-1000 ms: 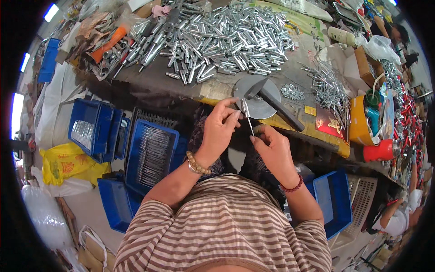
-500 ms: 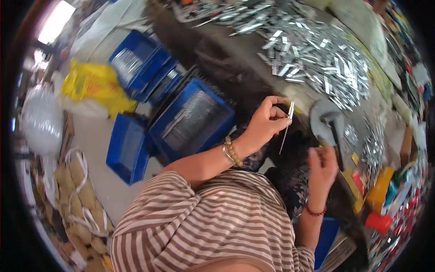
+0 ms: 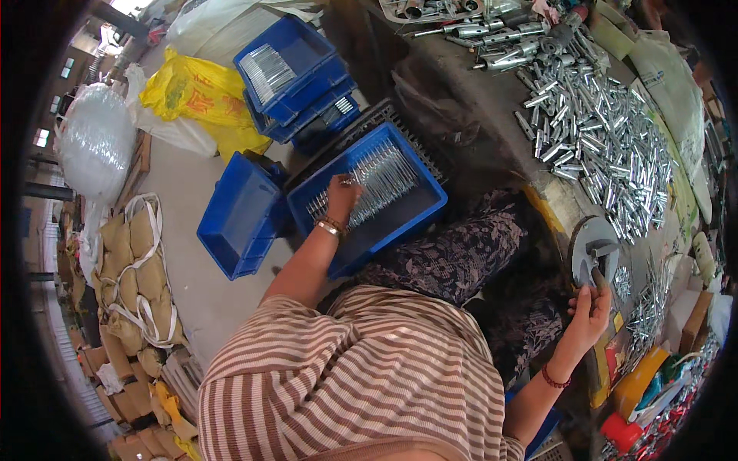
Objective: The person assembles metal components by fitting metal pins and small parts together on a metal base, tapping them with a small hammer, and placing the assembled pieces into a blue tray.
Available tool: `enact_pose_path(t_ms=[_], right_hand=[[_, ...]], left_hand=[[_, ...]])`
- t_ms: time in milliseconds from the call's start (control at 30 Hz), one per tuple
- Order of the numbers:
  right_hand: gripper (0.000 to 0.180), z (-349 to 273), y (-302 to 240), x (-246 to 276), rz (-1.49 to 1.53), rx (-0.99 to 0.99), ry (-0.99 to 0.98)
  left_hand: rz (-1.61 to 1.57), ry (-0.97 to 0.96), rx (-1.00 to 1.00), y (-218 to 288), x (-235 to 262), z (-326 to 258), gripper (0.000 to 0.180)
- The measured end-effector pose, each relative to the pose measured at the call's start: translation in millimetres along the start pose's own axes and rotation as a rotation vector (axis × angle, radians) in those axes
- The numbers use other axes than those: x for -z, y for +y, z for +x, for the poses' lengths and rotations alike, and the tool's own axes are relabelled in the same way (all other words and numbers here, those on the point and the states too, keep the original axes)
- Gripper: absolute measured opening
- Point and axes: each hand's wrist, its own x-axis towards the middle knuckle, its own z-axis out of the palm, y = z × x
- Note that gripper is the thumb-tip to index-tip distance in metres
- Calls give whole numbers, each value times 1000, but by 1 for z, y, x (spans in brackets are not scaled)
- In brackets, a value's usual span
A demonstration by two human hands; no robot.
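My left hand (image 3: 342, 201) is over a blue bin (image 3: 350, 257), its fingers closed on a slim silver metal part (image 3: 347, 182); most of that part is hidden by the hand. Rows of thin silver metal rods (image 3: 384, 180) lie side by side in the bin. On the right, my right hand (image 3: 588, 316) has its fingers round the end of a dark lever handle (image 3: 598, 275). This handle belongs to a round grey metal disc fixture (image 3: 582, 244) at the bench edge.
A large heap of silver metal tubes (image 3: 592, 138) covers the bench. Stacked blue bins (image 3: 307, 61) with more rods stand far left, and a tilted blue bin (image 3: 238, 215) sits nearer. Thin rods (image 3: 649, 311) and an orange-yellow container (image 3: 642, 380) lie at the right.
My left hand has moved left from near the disc to the bin, carrying the slim metal part. My right hand has come to the lever handle. The view has shifted.
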Motion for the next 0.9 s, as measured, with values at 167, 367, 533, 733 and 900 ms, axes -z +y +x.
enact_pose_path(t_ms=[167, 367, 533, 733, 900], right_hand=[[32, 0, 3, 4, -9, -26, -13], [30, 3, 3, 3, -7, 24, -14], [25, 2, 5, -1, 29, 36, -7], [21, -6, -8, -3, 106, -5, -7], [14, -7, -3, 1, 62, 86, 21]], left_hand=[[137, 54, -38, 3, -2, 21, 46], [429, 145, -172, -6, -3, 41, 46], [580, 275, -546, 18, -11, 11, 38], [119, -28, -793, 178, -103, -84, 18], [245, -460, -1228, 250, -189, -159, 18]])
